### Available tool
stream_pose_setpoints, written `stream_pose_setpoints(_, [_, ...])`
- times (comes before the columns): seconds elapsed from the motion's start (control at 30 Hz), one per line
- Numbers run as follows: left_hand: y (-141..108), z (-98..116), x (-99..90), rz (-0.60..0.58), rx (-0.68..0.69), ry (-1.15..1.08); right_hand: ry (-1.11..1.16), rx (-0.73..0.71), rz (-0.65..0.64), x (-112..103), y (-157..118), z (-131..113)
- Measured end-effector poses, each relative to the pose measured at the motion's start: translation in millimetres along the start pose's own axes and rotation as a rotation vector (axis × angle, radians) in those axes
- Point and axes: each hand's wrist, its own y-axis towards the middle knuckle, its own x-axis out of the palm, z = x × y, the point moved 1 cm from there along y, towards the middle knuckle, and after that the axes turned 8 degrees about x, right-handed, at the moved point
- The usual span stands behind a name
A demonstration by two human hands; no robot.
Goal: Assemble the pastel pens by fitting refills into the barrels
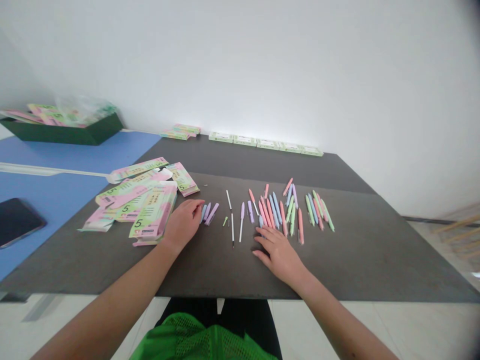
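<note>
My left hand (184,222) rests on the dark table with its fingers curled together. Its fingertips are beside short blue and purple pen barrels (211,214), and what they may hold is hidden. My right hand (279,254) lies palm down with fingers apart, its fingertips at the near end of a row of pink and blue pens (268,212). Between the hands lie a white pen refill (232,230), a purple pen tip section with its refill (241,222), a purple barrel (250,212) and a small green piece (225,221).
Flattened pink-green cartons (152,207) pile up at left. More pens (318,210) lie at right. Narrow boxes (267,144) line the wall side, near stacked cartons (180,131). A green bin (63,132) and a phone (18,221) are on the blue surface.
</note>
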Motion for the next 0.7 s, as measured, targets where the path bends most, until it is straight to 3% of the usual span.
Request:
stream_pose_setpoints(0.2, [0.3,-2.2,-0.3,0.01,-0.021,-0.015,-0.068,0.089,0.037,1.4,2.7,13.3])
stream_pose_setpoints(0.33, [0.0,-3.6,1.5,-0.01,-0.056,-0.007,-0.05,0.073,0.058,-3.0,3.7,17.0])
stream_pose_setpoints(0.47, [-1.6,-3.2,7.3,-0.076,0.004,-0.03,0.029,0.01,0.032,-7.7,4.3,2.2])
stream_pose_setpoints(0.7, [-6.1,0.1,18.0,-0.155,0.06,0.03,0.124,-0.115,-0.155,0.1,9.9,-30.5])
